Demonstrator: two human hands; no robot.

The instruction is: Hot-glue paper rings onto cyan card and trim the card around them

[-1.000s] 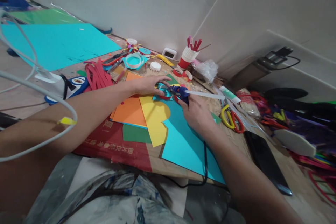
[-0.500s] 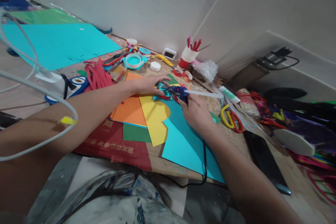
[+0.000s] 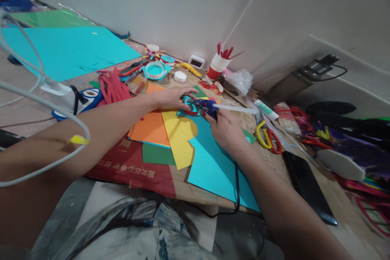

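My right hand (image 3: 225,130) is closed round a blue hot glue gun (image 3: 207,105), a long white glue stick (image 3: 236,109) jutting from its back end. The gun's nozzle points left toward my left hand (image 3: 175,98). Fingers of that hand are curled over a small turquoise and red paper piece (image 3: 189,107), partly hidden by the fingers and the gun. Beneath both hands lie sheets of turquoise card (image 3: 217,170), yellow card (image 3: 179,142) with a scalloped edge, and orange card (image 3: 152,130). A black cord (image 3: 238,183) runs from the gun past the table edge.
Yellow and red scissors (image 3: 269,138) and a black phone (image 3: 307,187) lie at the right. Behind stand a paper cup (image 3: 217,67) of red strips and a yellow cutter (image 3: 191,70). Red strips (image 3: 112,87) lie left. A white cable (image 3: 73,109) hangs across my left forearm.
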